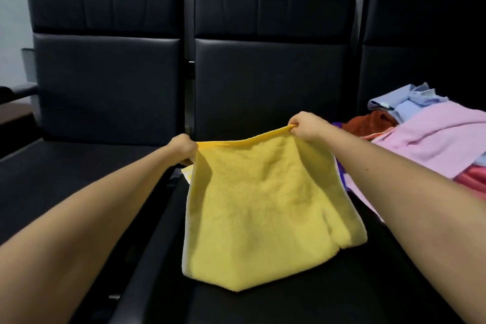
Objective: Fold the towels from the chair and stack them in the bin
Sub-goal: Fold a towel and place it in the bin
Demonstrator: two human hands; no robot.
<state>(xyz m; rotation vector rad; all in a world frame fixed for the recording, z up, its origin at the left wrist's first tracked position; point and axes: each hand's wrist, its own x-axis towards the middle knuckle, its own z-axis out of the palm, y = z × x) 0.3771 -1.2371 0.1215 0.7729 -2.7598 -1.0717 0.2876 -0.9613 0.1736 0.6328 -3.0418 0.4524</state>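
The left hand (184, 148) and right hand (306, 126) each pinch a far corner of the yellow towel (257, 205), fingers curled tight on its taut upper hem. The towel hangs between them, its near end resting on the seat of the middle black chair (263, 60). It looks doubled over, though the layers are hard to tell. A pile of towels (434, 137) lies on the right-hand seat.

left hand (184, 148) fisted, right hand (305, 126) fisted, arms outstretched
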